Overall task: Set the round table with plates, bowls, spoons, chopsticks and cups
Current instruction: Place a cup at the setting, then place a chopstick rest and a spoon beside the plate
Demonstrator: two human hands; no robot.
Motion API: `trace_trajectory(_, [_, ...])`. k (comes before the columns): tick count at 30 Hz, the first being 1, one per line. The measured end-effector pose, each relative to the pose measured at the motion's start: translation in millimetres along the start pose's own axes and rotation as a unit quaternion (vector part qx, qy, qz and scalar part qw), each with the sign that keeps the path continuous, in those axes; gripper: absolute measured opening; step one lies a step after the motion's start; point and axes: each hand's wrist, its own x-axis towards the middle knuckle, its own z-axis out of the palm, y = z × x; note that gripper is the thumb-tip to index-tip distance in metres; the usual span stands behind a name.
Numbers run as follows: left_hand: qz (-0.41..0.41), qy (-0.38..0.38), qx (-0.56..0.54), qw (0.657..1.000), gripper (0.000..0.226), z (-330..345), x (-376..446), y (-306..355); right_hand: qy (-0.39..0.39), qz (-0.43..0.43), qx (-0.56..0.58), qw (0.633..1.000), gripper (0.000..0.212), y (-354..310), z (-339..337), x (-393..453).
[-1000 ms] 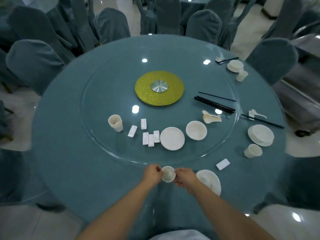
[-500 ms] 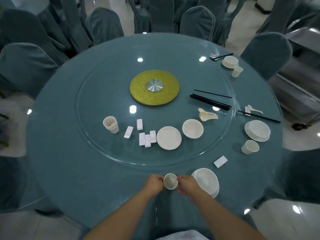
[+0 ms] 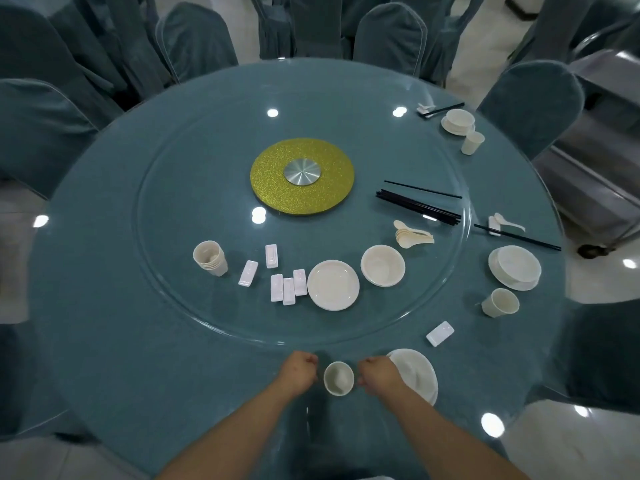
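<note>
Released since the earlier frames: cup (image 3: 338, 378), then pinched between both hands, now stands upright on the cloth at the near edge of the round table (image 3: 138, 358), with a hand drawn back on each side.

Left hand (image 3: 298, 373): loosely curled, holding nothing, just left of the cup; contact with it cannot be told.
Right hand (image 3: 376, 379): loosely curled, holding nothing, just right of the cup, lying partly over the plate and bowl (image 3: 419, 374) of the near setting.
Chopstick rest (image 3: 440, 333): beyond that plate, toward the right edge; no chopsticks or spoon beside it yet.

Stock on the glass turntable (image 3: 166, 271), near side:
- stacked cups (image 3: 210, 258), left
- loose rests (image 3: 284, 280), middle
- plates (image 3: 333, 285) and bowls (image 3: 382, 265)
- spoons (image 3: 412, 234) and black chopsticks (image 3: 419, 202), right

Completed settings: two along the right and far-right edge.

Risks, as judged:
- Cup sits close to the table's near edge and between both wrists; a careless forearm sweep on the next reach could knock it over or off.
- Reaching across for spoons and chopsticks could turn the turntable and shift the loose stock.
- Right wrist could nudge the bowl off centre on its plate.
</note>
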Motion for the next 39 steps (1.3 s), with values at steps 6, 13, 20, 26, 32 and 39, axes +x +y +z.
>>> trace_trajectory(6, [0.151,0.048,0.207,0.965,0.05,-25,25,7,0.047,-0.093,-0.074,0.992,0.031,-25,-15,36])
trace_trajectory(13, [0.14,0.066,0.286,0.946,0.061,-32,41,-6,-0.05,-0.129,-0.348,0.927,0.051,-45,-14,61])
trace_trajectory(20, [0.081,0.071,0.287,0.952,0.063,-24,38,-5,-0.061,-0.106,-0.408,0.905,0.044,-60,-1,69])
trace_trajectory(26, [0.04,0.086,0.294,0.951,0.055,-32,42,-3,-0.086,-0.122,-0.444,0.884,0.046,-67,14,66])
trace_trajectory(32, [0.003,0.102,0.289,0.952,0.053,-51,44,-11,-0.136,-0.168,-0.41,0.886,0.041,-76,18,58])
trace_trajectory(39, [-0.008,0.094,0.301,0.949,0.063,-83,45,-29,-0.082,-0.152,-0.357,0.918,0.042,-68,-27,56])
